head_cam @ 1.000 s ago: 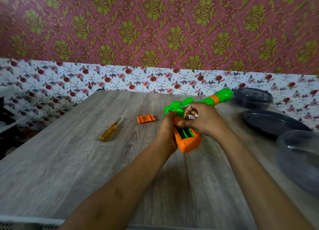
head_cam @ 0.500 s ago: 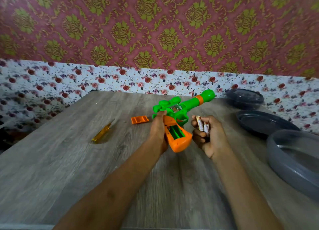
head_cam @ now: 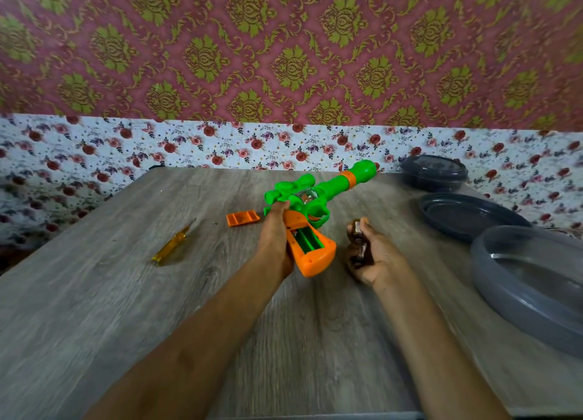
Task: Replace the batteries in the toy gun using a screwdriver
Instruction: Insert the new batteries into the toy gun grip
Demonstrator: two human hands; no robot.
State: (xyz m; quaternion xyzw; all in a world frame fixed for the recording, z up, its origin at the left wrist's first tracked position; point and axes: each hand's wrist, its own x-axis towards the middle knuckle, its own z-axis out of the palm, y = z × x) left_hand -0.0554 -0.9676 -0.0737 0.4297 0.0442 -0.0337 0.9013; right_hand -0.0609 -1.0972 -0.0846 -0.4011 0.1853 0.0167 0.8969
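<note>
A green and orange toy gun (head_cam: 318, 205) lies on the wooden table (head_cam: 94, 293), barrel pointing to the far right. Its orange grip shows an uncovered battery bay (head_cam: 307, 239) with a green inside. My left hand (head_cam: 274, 236) grips the gun at the left side of the grip. To the right of the grip, my right hand (head_cam: 372, 255) holds batteries (head_cam: 359, 241) in curled fingers, apart from the gun. The orange battery cover (head_cam: 242, 218) lies left of the gun. A yellow-handled screwdriver (head_cam: 173, 244) lies further left.
Three dark grey plastic dishes sit along the right side: a lidded round container (head_cam: 433, 172) at the back, a shallow plate (head_cam: 470, 214) in front of it, and a large bowl (head_cam: 530, 281) nearest. Flowered wallpaper runs behind the table's far edge. A tiny screw (head_cam: 215, 223) lies by the cover.
My right hand has pulled away from the gun's grip to the right with the batteries in it, and turned them down into the palm. The left hand stays on the gun.
</note>
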